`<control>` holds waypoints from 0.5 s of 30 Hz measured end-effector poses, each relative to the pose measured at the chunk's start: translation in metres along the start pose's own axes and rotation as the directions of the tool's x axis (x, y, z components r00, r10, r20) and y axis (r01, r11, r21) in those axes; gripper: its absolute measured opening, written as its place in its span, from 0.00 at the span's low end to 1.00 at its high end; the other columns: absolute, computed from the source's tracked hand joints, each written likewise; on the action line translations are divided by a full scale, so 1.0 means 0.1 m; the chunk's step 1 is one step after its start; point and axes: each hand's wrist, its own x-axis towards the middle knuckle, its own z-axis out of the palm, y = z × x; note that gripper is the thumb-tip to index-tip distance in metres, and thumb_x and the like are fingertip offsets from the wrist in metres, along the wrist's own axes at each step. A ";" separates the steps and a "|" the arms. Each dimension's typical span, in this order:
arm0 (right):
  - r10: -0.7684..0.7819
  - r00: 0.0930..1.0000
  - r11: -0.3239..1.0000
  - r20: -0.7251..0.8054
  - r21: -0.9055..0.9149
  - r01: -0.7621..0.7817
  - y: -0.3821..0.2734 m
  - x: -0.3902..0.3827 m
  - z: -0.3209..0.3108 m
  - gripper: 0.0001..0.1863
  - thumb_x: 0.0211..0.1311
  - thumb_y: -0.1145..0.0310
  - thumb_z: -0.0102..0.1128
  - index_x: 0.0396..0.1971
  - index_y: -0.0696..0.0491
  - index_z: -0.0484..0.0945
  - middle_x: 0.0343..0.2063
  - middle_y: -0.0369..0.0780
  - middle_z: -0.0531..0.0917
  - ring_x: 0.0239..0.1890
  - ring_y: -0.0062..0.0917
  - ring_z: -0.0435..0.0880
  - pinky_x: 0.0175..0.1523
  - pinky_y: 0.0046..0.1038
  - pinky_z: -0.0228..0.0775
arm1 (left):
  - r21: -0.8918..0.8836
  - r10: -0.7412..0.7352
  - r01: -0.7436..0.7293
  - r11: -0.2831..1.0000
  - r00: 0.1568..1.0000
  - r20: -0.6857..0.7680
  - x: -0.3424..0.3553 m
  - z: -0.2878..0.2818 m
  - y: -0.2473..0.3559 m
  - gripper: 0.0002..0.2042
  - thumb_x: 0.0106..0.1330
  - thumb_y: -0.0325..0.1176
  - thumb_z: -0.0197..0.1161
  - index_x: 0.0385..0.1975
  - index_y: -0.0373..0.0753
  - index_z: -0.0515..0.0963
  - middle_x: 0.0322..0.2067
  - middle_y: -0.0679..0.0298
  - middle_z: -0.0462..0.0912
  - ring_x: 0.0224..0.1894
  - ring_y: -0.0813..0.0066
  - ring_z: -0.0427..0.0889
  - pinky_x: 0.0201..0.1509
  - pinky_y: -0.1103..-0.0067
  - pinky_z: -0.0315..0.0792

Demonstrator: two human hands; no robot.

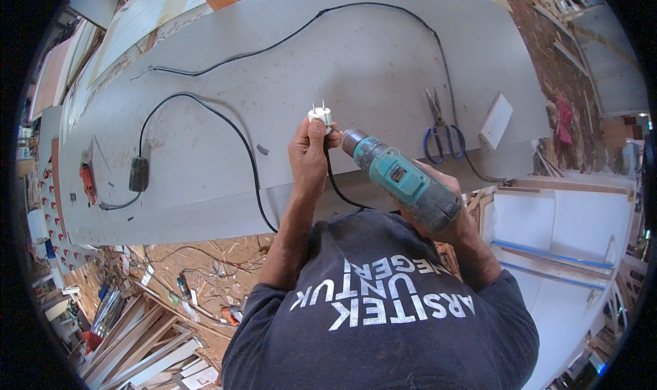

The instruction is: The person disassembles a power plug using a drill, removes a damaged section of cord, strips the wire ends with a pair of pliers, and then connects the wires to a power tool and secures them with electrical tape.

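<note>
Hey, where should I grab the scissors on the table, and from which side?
Probably by the blue handles of the scissors, coming from your side: the loops face you, while the slightly parted blades point away. Mind the black cable passing close by the right-hand loop.

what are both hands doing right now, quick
Left hand: closed, holding the white plug.
Right hand: closed, holding the teal drill, its tip at the plug.
</note>
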 end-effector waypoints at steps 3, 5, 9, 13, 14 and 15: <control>-0.006 1.000 0.999 -0.010 0.036 0.006 0.02 -0.01 0.02 0.27 0.54 0.74 0.70 0.55 0.62 0.74 0.47 0.47 0.83 0.46 0.30 0.85 0.53 0.30 0.78 | 0.029 0.012 -0.012 1.000 1.000 0.015 0.00 -0.01 0.00 0.17 0.78 0.41 0.49 0.49 0.34 0.77 0.36 0.64 0.80 0.34 0.83 0.79 0.40 0.81 0.77; -0.017 1.000 1.000 -0.019 0.021 0.018 0.04 -0.02 0.03 0.27 0.53 0.74 0.70 0.55 0.62 0.74 0.46 0.47 0.83 0.46 0.30 0.85 0.52 0.30 0.78 | 0.048 0.027 -0.028 0.998 0.999 0.025 0.00 0.00 0.00 0.16 0.78 0.41 0.49 0.49 0.34 0.77 0.36 0.64 0.80 0.33 0.83 0.78 0.40 0.81 0.77; -0.011 0.999 1.000 -0.032 0.028 0.012 0.01 0.01 0.03 0.27 0.53 0.74 0.70 0.55 0.62 0.74 0.46 0.46 0.83 0.45 0.31 0.86 0.52 0.30 0.79 | 0.053 0.031 -0.032 0.998 0.999 0.014 -0.01 0.03 0.02 0.17 0.78 0.42 0.49 0.47 0.34 0.77 0.35 0.65 0.80 0.33 0.84 0.77 0.39 0.82 0.77; 0.000 1.000 1.000 -0.019 0.023 0.001 0.01 0.02 0.02 0.24 0.53 0.73 0.71 0.51 0.61 0.76 0.45 0.46 0.83 0.43 0.30 0.86 0.48 0.30 0.79 | -0.015 -0.006 0.007 1.000 0.998 0.062 0.01 -0.03 -0.04 0.17 0.78 0.43 0.49 0.46 0.34 0.77 0.34 0.66 0.80 0.34 0.84 0.77 0.38 0.82 0.75; 0.014 1.000 1.000 -0.006 0.017 -0.013 0.02 0.02 0.01 0.23 0.53 0.73 0.71 0.50 0.60 0.76 0.45 0.46 0.83 0.42 0.29 0.86 0.47 0.30 0.79 | -0.017 -0.010 0.012 1.000 0.998 0.066 0.01 -0.05 -0.04 0.17 0.78 0.43 0.48 0.46 0.34 0.77 0.34 0.65 0.81 0.34 0.84 0.77 0.37 0.82 0.75; 0.028 1.000 1.000 0.006 0.010 -0.028 0.02 0.02 -0.01 0.22 0.53 0.73 0.71 0.49 0.60 0.77 0.44 0.45 0.83 0.41 0.29 0.86 0.46 0.30 0.79 | -0.020 -0.015 0.016 1.000 0.997 0.070 0.02 -0.06 -0.05 0.17 0.78 0.43 0.48 0.46 0.34 0.77 0.34 0.65 0.81 0.34 0.84 0.77 0.37 0.82 0.74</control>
